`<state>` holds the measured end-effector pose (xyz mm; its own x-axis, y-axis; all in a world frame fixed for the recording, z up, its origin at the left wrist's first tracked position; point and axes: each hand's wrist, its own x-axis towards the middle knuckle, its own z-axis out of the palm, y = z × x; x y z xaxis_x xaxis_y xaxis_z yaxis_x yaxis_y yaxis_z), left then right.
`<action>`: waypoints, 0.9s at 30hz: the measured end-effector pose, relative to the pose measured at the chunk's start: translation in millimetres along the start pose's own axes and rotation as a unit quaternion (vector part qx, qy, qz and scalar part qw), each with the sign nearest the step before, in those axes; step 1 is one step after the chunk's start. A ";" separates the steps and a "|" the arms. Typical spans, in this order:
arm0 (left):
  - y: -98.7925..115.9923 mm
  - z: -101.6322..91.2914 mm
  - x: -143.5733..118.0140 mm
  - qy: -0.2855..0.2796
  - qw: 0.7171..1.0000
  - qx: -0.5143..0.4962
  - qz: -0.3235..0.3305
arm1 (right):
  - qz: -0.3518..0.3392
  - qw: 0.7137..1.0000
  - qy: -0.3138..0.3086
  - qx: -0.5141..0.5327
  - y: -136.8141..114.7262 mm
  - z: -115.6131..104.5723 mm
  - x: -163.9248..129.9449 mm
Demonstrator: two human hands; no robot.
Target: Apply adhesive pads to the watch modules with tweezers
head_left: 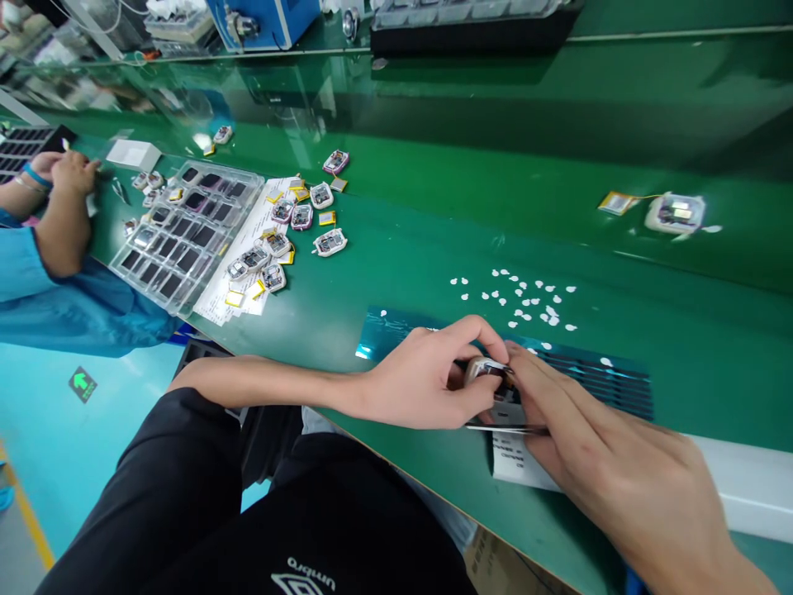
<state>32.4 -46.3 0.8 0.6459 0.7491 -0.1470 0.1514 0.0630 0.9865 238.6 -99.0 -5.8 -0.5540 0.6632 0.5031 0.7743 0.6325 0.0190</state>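
Between the fingers of my left hand [434, 376] is a small white-cased electronic device [480, 368], its dark inner side partly showing. My right hand [595, 438] meets it from the right, fingertips closed together at its upper edge. A thin metal strip [508, 428] runs below the device toward my right thumb; whether my right hand grips it is hidden. Beneath both hands lies a blue-green film sheet [396, 330] with dark slots at its right part. Small white round stickers with tabs [524, 302] are scattered just beyond my fingers.
Several open devices with yellow batteries [301, 216] lie left on printed paper [216, 310]. A clear compartment tray [186, 310] of dark screens stands beyond, near a co-worker's hands [74, 173]. Another device [675, 213] sits at right. A white box [749, 487] is beside my right wrist.
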 end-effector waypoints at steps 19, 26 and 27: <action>-7.6 3.2 -0.1 0.045 0.996 -0.054 0.049 | 0.059 0.988 0.014 0.141 -2.1 -0.8 3.2; -4.5 4.4 -4.9 0.032 0.995 0.044 0.086 | 0.201 0.937 0.001 0.287 -2.7 -2.9 16.1; -4.4 4.7 -5.2 0.032 0.994 0.053 0.090 | 0.218 0.929 -0.007 0.299 -3.0 -2.9 18.1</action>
<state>31.9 -53.5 -3.1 0.6207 0.7830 0.0401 0.1169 -0.1430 0.9828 227.2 -90.0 5.8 -0.2351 0.9106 0.3400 0.6201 0.4099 -0.6690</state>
